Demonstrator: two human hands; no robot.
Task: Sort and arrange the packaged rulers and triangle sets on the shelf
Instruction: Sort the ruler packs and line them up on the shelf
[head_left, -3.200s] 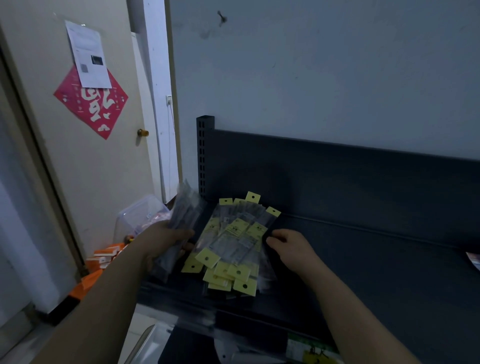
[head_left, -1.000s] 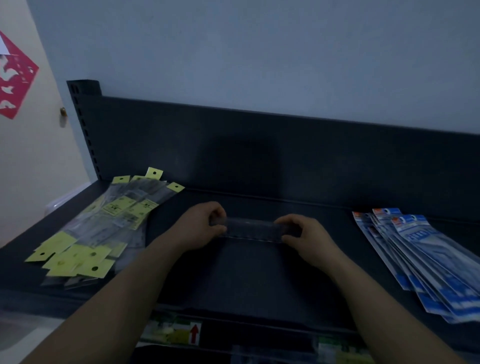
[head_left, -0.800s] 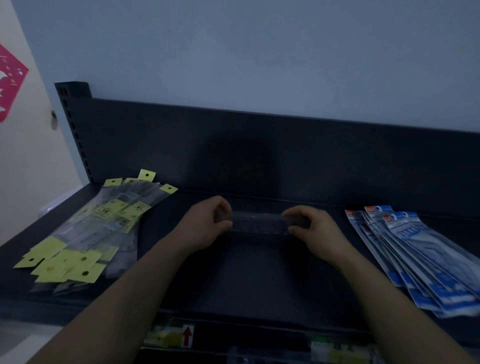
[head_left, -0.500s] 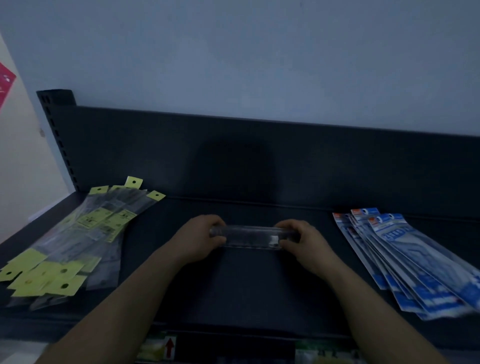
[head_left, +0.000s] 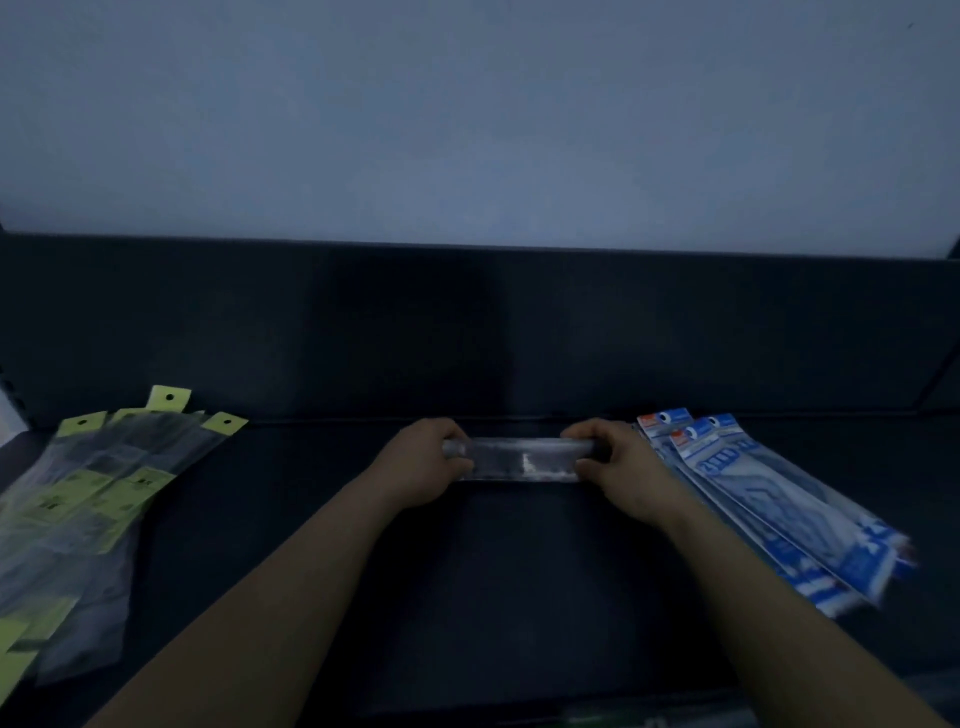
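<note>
Clear ruler pack (head_left: 522, 460) level above shelf (head_left: 519, 571) | left hand (head_left: 423, 470), right hand (head_left: 615, 470) clamp opposite ends

I see my left hand (head_left: 423, 465) and right hand (head_left: 621, 470) gripping the ends of a clear ruler bundle (head_left: 522, 460) over the dark shelf (head_left: 519, 597), yellow-tagged packs (head_left: 88, 499) left of it, blue packs (head_left: 769, 499) right.

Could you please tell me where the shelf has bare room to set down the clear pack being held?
The shelf is bare in the middle, between the yellow-tagged packs and the blue packs, in front of the clear pack that the left hand and right hand grip. Both ends are crowded.
</note>
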